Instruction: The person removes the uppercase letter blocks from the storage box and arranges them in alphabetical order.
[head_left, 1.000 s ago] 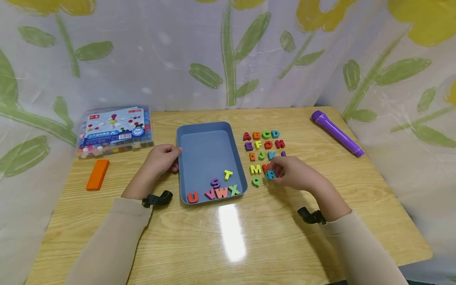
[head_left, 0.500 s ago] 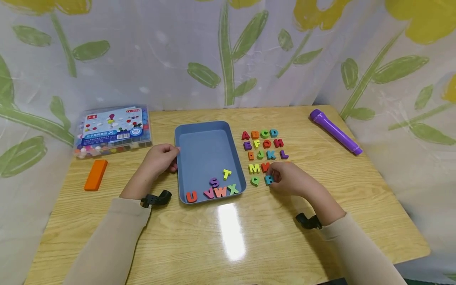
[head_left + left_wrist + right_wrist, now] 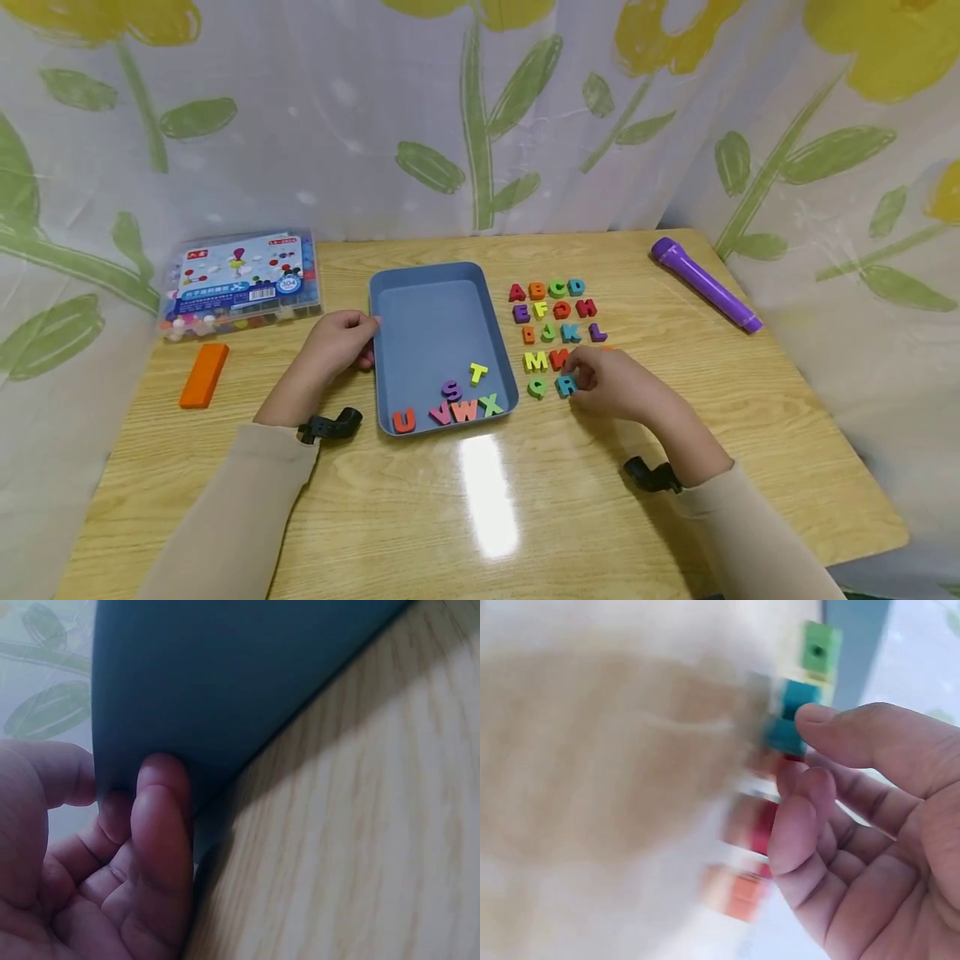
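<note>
My left hand [image 3: 341, 342] grips the left rim of a blue tray [image 3: 431, 333]; in the left wrist view its fingers [image 3: 161, 825] press the tray's outer wall [image 3: 240, 675]. Foam letters U [image 3: 403, 421], V, W, X, S and T [image 3: 478, 372] lie at the tray's near end. To its right, rows of coloured letters [image 3: 555, 310] lie on the table. A teal R [image 3: 566, 385] lies beside a green Q [image 3: 537, 387]. My right hand [image 3: 611, 385] rests beside the R, fingers loosely curled, the thumb tip [image 3: 817, 716] touching the teal R [image 3: 789, 720].
A purple torch [image 3: 705, 283] lies at the back right. At the back left stands a clear plastic box of small parts [image 3: 238, 283], with an orange block [image 3: 203, 375] in front of it. A flowered curtain closes off the table's far and right sides.
My right hand brought the teal R down to the table beside the green Q and loosened its hold. The left hand stayed on the tray's rim.
</note>
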`<state>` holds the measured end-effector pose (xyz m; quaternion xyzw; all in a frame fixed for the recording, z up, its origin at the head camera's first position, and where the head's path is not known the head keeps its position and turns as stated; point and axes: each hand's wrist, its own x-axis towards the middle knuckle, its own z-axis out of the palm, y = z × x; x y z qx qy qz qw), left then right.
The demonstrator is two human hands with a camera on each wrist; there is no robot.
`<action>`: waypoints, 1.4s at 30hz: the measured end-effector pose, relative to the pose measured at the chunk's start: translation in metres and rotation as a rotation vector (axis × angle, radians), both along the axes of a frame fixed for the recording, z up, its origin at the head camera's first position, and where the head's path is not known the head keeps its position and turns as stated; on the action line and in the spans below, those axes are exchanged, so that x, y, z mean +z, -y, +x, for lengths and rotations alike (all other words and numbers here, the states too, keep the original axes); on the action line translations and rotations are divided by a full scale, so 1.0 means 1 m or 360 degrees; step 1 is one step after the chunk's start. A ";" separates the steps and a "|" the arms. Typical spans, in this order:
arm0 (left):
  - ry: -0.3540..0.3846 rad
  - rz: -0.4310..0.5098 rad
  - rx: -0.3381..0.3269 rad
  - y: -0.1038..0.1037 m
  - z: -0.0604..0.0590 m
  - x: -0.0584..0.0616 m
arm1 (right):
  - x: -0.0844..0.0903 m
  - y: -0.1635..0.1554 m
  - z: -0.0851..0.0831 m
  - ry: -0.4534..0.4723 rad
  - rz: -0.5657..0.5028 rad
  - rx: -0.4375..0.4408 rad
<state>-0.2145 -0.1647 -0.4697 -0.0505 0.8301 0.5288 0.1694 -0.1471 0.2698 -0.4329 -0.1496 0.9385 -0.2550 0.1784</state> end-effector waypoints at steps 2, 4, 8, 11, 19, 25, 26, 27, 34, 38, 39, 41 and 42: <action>-0.0005 -0.0002 0.0002 0.000 0.000 -0.001 | 0.011 -0.001 0.002 -0.0038 0.0015 0.0007; -0.0011 -0.0001 0.0003 0.000 0.000 -0.001 | 0.024 0.001 0.003 -0.0079 0.0020 0.0010; -0.0019 -0.0003 0.0009 0.000 0.001 -0.002 | 0.051 0.019 0.001 -0.0160 -0.0016 0.0056; -0.0026 0.0009 0.0018 0.001 0.001 -0.002 | 0.065 0.045 -0.005 -0.0215 -0.0020 0.0137; -0.0044 0.0036 0.0019 0.000 0.002 -0.005 | 0.065 0.135 -0.027 -0.0218 0.0290 0.0631; -0.0063 0.0059 0.0019 -0.002 -0.001 -0.010 | 0.056 0.177 -0.037 -0.0177 0.0618 0.0862; -0.0062 0.0057 0.0019 -0.002 -0.001 -0.010 | 0.055 0.180 -0.038 -0.0174 0.0650 0.0883; -0.0065 0.0052 0.0015 -0.002 -0.001 -0.010 | 0.054 0.183 -0.039 -0.0166 0.0666 0.0900; -0.0080 0.0028 0.0016 -0.003 0.000 -0.009 | 0.048 0.184 -0.046 -0.0043 0.0598 0.0918; -0.0093 0.0020 0.0014 -0.002 0.000 -0.008 | 0.039 0.180 -0.051 -0.0030 0.0578 0.0943; -0.0092 0.0022 0.0018 -0.002 0.000 -0.008 | 0.037 0.179 -0.052 -0.0034 0.0582 0.0955; -0.0087 0.0027 0.0026 -0.002 0.000 -0.007 | 0.033 0.178 -0.054 -0.0044 0.0586 0.0975; -0.0083 0.0033 0.0031 -0.002 0.001 -0.007 | 0.031 0.178 -0.054 -0.0047 0.0583 0.0980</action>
